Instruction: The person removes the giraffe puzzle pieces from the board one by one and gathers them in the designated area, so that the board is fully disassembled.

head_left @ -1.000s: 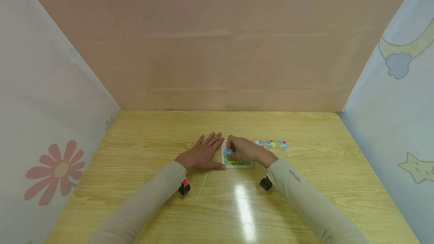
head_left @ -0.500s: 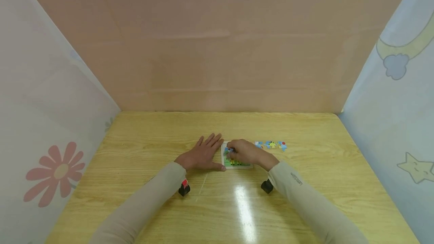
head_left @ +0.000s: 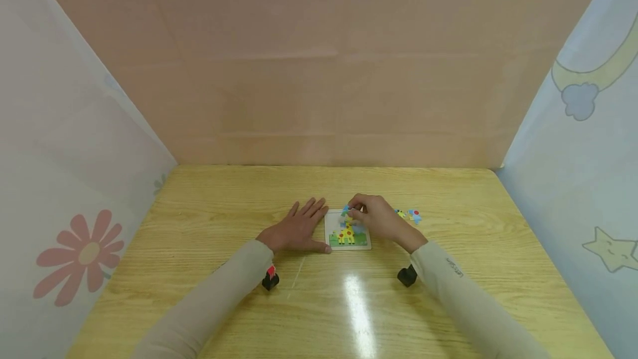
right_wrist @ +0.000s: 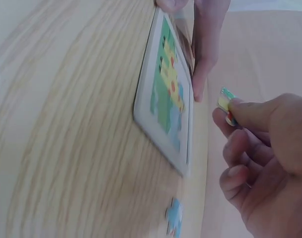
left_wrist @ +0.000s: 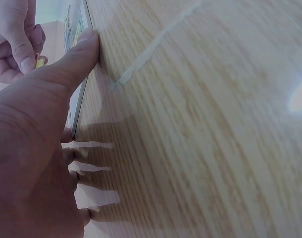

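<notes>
A small white-framed puzzle board [head_left: 348,230] with a yellow giraffe on green lies flat on the wooden table [head_left: 209,220]; the right wrist view shows the puzzle board [right_wrist: 166,89] edge on. My left hand [head_left: 298,228] lies flat on the table beside its left edge, thumb [left_wrist: 74,57] against the frame. My right hand [head_left: 375,217] hovers over the board's upper right part and pinches a small puzzle piece [right_wrist: 226,104] between thumb and fingertips, lifted off the board.
Loose puzzle pieces [head_left: 411,215] lie on the table to the right of the board, one blue piece [right_wrist: 174,216] near my right hand. Pink paper walls the back, patterned sheets stand at both sides.
My right hand has lifted from the board's left part and moved right and up with a piece pinched in it, uncovering the giraffe picture. The left hand has stayed put.
</notes>
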Tool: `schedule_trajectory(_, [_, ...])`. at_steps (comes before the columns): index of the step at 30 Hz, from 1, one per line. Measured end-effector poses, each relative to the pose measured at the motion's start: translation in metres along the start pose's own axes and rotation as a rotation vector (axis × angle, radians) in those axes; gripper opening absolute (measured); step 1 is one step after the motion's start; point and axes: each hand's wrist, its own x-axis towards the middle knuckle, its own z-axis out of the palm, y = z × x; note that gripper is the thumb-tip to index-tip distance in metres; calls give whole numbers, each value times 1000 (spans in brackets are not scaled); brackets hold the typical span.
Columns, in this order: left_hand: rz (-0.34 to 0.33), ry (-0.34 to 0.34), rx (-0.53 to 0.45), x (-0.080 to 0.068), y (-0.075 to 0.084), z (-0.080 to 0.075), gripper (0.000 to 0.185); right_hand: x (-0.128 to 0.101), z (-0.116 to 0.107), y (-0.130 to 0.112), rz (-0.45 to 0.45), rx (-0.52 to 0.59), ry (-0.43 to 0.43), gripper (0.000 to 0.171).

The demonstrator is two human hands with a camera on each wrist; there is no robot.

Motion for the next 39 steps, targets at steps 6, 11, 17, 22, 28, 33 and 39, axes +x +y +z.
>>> schedule_trajectory(6, [4,6,-2,2,-2,2,109,-9,-9,9,1,-2,44,11])
schedule_trajectory(11, [6,8,6,2,-4,4,110,-19,-19,21,-23,-35,72,12])
schedule_trajectory(17, [19,11,-3,2,-4,4,110,-32,-31,36,27,-60,64,15])
schedule_trajectory(22, [20,13,-12,2,-4,4,111,-42,-37,43,40,-61,37,14])
schedule_trajectory(28, [20,12,-26,1,-5,4,110,-50,-36,48,50,-57,-18,6])
schedule_trajectory(33, [23,17,-23,1,-5,4,110,-52,-33,53,47,-45,-46,7])
schedule_trajectory(39, [20,10,-15,2,-5,4,110,-51,-29,56,42,-52,-69,6])
